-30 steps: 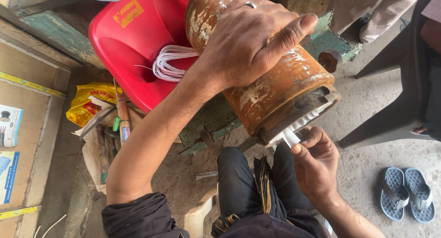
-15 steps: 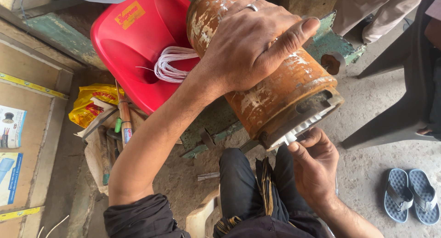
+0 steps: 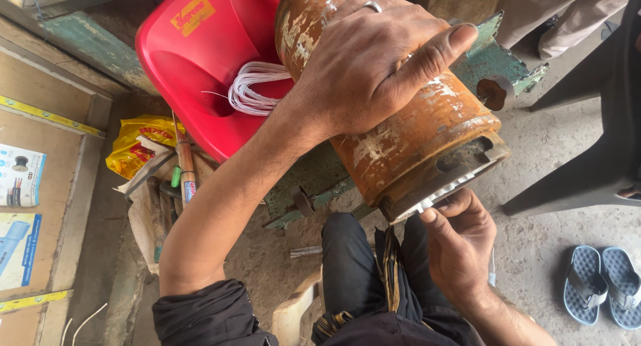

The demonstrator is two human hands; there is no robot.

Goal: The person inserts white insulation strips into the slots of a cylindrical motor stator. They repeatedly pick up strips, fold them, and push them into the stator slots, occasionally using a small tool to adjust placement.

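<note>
Rusty motor housing [image 3: 407,129] lies steadied under the spread left hand [image 3: 374,66]; right hand [image 3: 457,242] pinches white slot liners [image 3: 444,194], several already seated.

— Where does everything sit?
— A cylinder [image 3: 407,126] lies tilted across the upper centre, the left hand [image 3: 374,62] on top, the right hand [image 3: 457,242] at its lower end.
— And around it?
— A chair seat [image 3: 193,66] upper left holds a wire coil [image 3: 250,89]; sandals [image 3: 601,286] lie lower right.

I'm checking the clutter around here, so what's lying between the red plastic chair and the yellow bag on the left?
In the head view, nothing lies between them: the yellow bag sits right against the lower left edge of the red plastic chair. A wooden-handled tool lies just below that spot.
</note>
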